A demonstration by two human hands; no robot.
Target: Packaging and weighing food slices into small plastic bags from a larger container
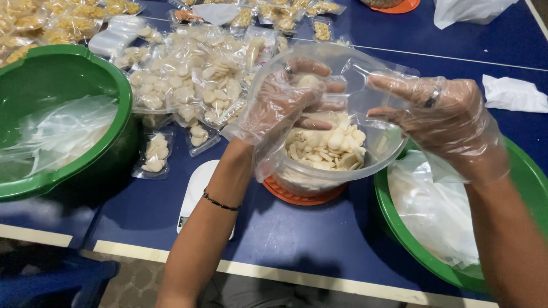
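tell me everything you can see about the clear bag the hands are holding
The clear bag is thin, glossy, wrinkled plastic, held open above a clear tub of pale crackers. The gloved left hand is pushed into its mouth with a pale cracker at the fingertips; the gloved right hand holds its other edge in an open grip. The bag looks almost empty.

A dark blue table [319, 239] with white lines and a pale edge fills the room; patterned floor [134, 282] shows below, under soft indoor light.
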